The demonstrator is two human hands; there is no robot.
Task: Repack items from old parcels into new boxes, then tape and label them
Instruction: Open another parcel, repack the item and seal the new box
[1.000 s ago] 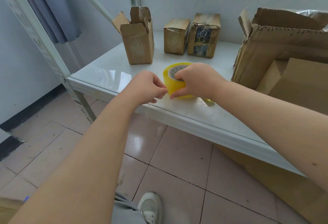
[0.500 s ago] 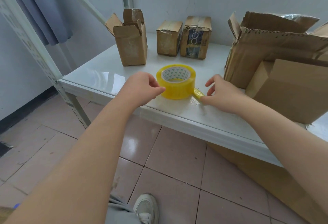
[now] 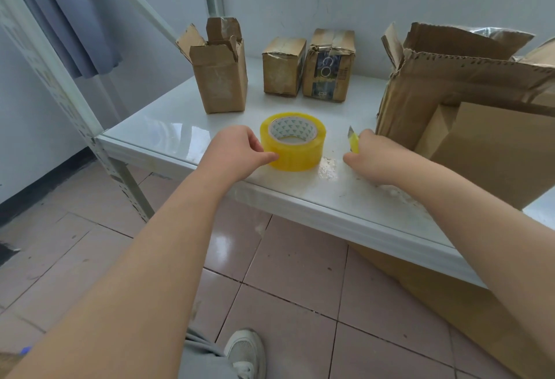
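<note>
A yellow tape roll (image 3: 295,150) lies flat on the white table (image 3: 168,135) near its front edge. My left hand (image 3: 237,153) grips the roll's left side with thumb and fingers. To the right, my right hand (image 3: 371,155) holds a small yellow utility knife (image 3: 353,142) with its blade pointing up, beside a large open cardboard box (image 3: 450,90). A smaller plain box (image 3: 492,150) leans in front of the large one.
An opened tall box (image 3: 220,78) and two taped old parcels (image 3: 283,66) (image 3: 329,67) stand at the back of the table. A metal shelf post (image 3: 60,90) rises at the left. Flat cardboard (image 3: 450,303) lies on the tiled floor beneath.
My right hand let go of the roll, moved right along the table and now holds the yellow knife lifted off the surface. My left hand stayed on the roll.
</note>
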